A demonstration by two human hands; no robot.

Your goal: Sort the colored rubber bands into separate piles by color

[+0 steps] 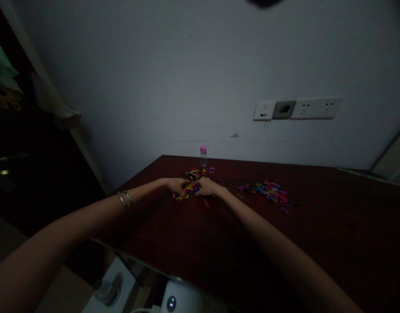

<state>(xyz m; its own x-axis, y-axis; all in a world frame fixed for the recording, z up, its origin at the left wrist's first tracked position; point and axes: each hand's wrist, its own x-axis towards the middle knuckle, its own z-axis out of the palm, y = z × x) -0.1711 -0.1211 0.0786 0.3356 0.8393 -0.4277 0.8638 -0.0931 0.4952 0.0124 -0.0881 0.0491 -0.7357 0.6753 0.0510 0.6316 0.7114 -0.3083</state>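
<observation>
On the tabletop (173,234), the left hand (176,186) flanks coloured loops (191,189) opposite the right hand (206,186), another pile (272,191) farther right, in what looks like gathering that calls for drawing inward, either grip's hold impossible to tell.

2 hands (177,186) (206,187); 1 bottle (203,158); 1 table (180,243)

loops (191,189): plastic-looking | tabletop (173,230): smooth, wood-look | bangles (122,199): shiny metal
</observation>
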